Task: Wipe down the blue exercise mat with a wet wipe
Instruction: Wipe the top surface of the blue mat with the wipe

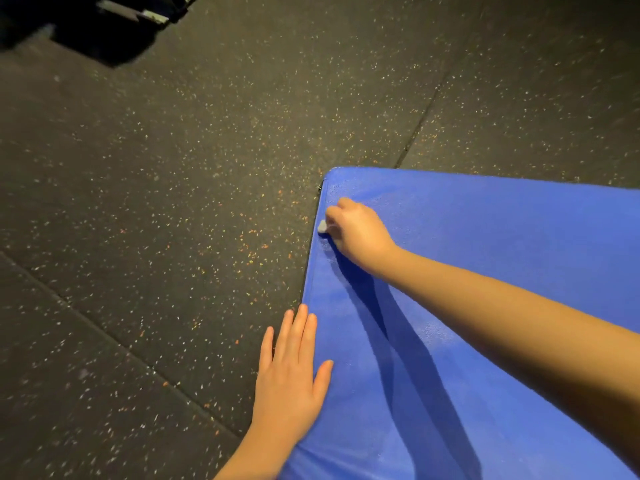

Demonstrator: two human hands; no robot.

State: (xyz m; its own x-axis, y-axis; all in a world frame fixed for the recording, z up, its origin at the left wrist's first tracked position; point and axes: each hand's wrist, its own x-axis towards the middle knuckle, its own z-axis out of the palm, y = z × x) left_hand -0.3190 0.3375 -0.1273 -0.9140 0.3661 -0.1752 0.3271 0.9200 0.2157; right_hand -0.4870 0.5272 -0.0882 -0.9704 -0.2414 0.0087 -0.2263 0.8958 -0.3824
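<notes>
The blue exercise mat (485,258) lies on the floor and fills the lower right of the head view. My right hand (358,230) reaches across it to its left edge near the far corner, fingers curled round a small whitish wet wipe (322,226) that peeks out at the mat's rim. My left hand (291,382) lies flat with straight fingers on the mat's left edge, partly on the floor, nearer to me.
Black rubber floor tiles (173,202) with pale and orange speckles surround the mat. A dark piece of gym equipment with a metal bar (131,13) stands at the far upper left.
</notes>
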